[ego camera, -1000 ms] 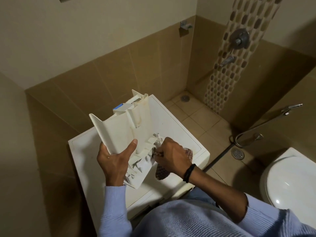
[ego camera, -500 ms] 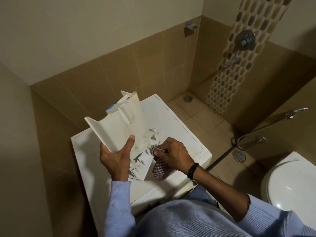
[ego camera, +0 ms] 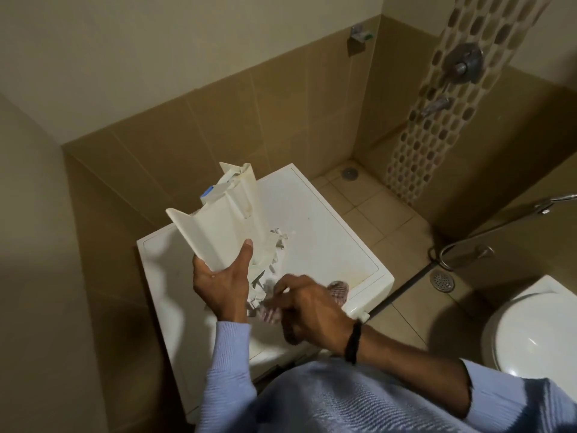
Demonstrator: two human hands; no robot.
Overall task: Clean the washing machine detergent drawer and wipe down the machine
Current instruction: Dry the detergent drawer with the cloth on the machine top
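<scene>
I hold the white detergent drawer (ego camera: 218, 226) tilted upright above the white washing machine top (ego camera: 324, 232). My left hand (ego camera: 223, 281) grips the drawer's lower end, thumb on its flat underside. A blue tab shows near the drawer's upper end. My right hand (ego camera: 309, 310) is closed around a checked red-and-white cloth (ego camera: 338, 292) and presses it against the drawer's ribbed lower end. The cloth is blurred and mostly hidden by the hand.
A tiled wall stands close behind and left of the machine. The white toilet (ego camera: 537, 332) sits at the right, with a spray hose (ego camera: 487, 232) on the wall above it. Floor drains (ego camera: 441, 280) and shower taps (ego camera: 463, 62) lie beyond.
My right hand with the cloth has slid down from the middle of the drawer to its lower end. The drawer has turned more upright and shifted slightly left.
</scene>
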